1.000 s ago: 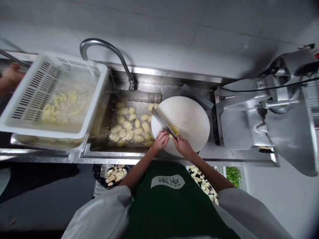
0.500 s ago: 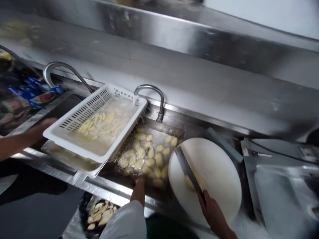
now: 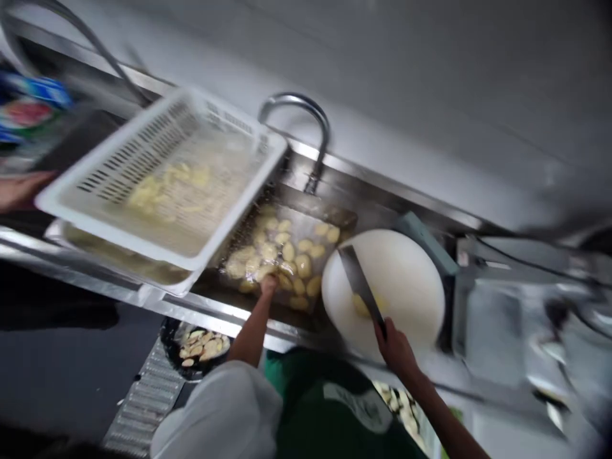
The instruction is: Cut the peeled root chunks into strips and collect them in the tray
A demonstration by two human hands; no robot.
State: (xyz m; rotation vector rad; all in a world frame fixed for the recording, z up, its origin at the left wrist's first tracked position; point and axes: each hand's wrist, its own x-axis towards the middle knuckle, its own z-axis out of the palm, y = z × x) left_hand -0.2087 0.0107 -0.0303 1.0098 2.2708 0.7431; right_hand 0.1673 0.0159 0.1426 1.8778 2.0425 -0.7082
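Observation:
My right hand [image 3: 394,344] is closed round the handle of a broad-bladed kitchen knife [image 3: 358,280]. The blade slants across a round white cutting board [image 3: 411,287], over a yellow piece of peeled potato [image 3: 361,306] that it partly covers. My left hand [image 3: 269,284] reaches down into a sink [image 3: 306,203] of water, among several peeled potatoes [image 3: 302,264]. Its fingers are hidden by water and blur, so whether it grips a potato does not show.
Left of the potatoes, a white slotted basket [image 3: 109,223] with yellow cut pieces rests over a metal pan [image 3: 124,258]. Another person's hand [image 3: 23,190] is beside it. A curved faucet [image 3: 325,127] stands behind the sink. A black-lined bin [image 3: 174,357] of peelings is below.
My view has tilted down and shifted, showing more of my green apron. My left hand has moved in among the potatoes. The other person's hand stays near the basket; the knife remains over the board.

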